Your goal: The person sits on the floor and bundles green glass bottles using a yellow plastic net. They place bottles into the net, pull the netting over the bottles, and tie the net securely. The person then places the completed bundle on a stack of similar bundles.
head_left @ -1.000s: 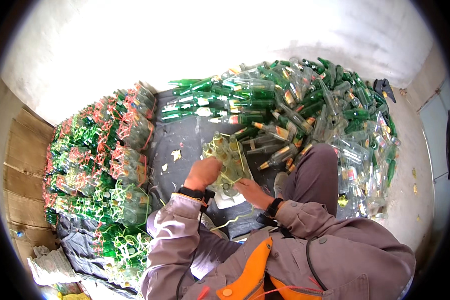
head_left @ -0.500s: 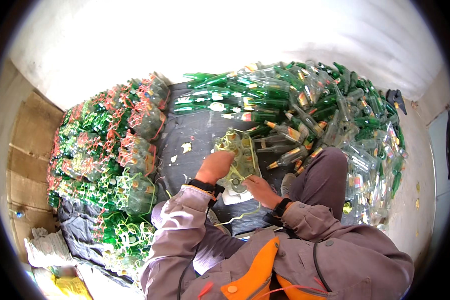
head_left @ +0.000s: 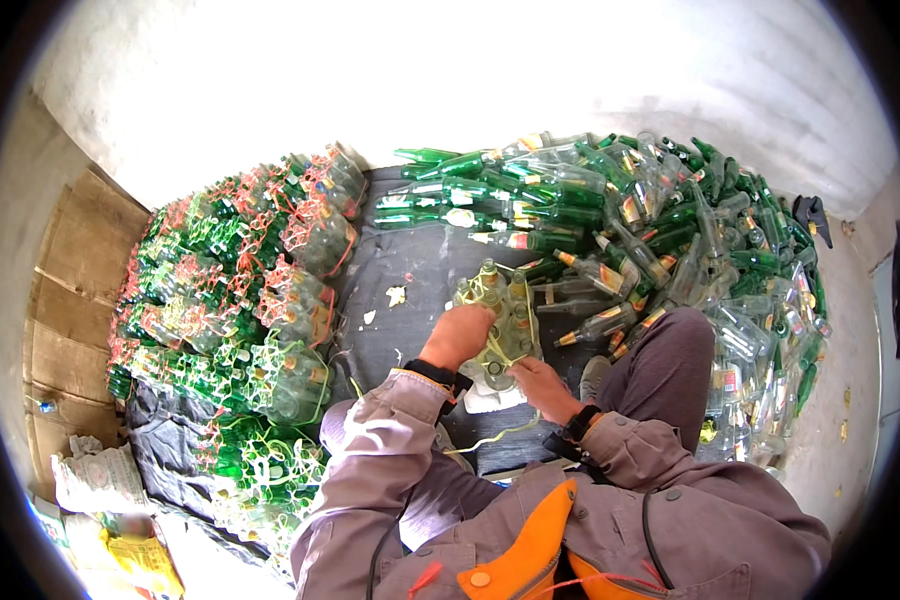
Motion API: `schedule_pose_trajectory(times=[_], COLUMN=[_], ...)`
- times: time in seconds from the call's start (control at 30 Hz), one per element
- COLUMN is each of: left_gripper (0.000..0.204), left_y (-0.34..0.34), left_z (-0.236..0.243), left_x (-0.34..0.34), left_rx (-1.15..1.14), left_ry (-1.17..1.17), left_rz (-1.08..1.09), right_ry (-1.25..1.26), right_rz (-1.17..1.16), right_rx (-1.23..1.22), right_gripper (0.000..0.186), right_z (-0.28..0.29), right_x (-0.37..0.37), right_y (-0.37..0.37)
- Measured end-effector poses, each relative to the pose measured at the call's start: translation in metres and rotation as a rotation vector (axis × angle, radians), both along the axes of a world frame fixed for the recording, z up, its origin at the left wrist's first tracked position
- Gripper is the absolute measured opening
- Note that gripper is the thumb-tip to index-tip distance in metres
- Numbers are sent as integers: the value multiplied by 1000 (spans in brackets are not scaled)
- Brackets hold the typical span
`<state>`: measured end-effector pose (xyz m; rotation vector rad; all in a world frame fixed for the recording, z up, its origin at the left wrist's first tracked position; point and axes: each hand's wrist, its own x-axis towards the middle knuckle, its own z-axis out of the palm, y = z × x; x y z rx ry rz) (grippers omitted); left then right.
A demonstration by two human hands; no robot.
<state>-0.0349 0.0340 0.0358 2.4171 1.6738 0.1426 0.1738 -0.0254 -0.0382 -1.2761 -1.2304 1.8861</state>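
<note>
A group of clear glass bottles (head_left: pixel 490 295) stands upright on a white pad (head_left: pixel 485 400) in front of my crossed legs, with pale yellow strap (head_left: pixel 480 438) looped round it and trailing onto the dark sheet. My left hand (head_left: pixel 462 330) is closed at the bottles' left side, over their necks; what its fingers hold is hidden. My right hand (head_left: pixel 538 380) is at the group's near right, its fingers closed on the yellow strap.
Rows of green and clear bottles (head_left: pixel 245 320) bound with red and yellow straps stand at the left beside cardboard (head_left: pixel 80 290). Loose bottles (head_left: pixel 670 220) lie piled at the back and right on the dark sheet (head_left: pixel 390 300). A white wall (head_left: pixel 440 70) rises behind.
The whole view has shifted, so the scene sits further right. Both hands stay at the bottle group with little visible change relative to it.
</note>
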Motion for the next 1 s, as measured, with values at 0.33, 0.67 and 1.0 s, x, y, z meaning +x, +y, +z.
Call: schedule_pose_trajectory(times=[0.33, 0.67, 1.0], left_gripper=[15, 13, 10], left_y=[4, 13, 22], left_z=[11, 6, -17], left_x=[-3, 1, -9], left_rx=[114, 85, 52], left_ry=[-3, -44, -190], left_rz=[-41, -67, -59], right_ry=[63, -4, -109], right_rz=[9, -26, -9], right_rx=[-33, 6, 83], right_gripper=[16, 20, 24], right_z=[10, -6, -13], right_x=[3, 4, 2], right_y=[1, -1, -1])
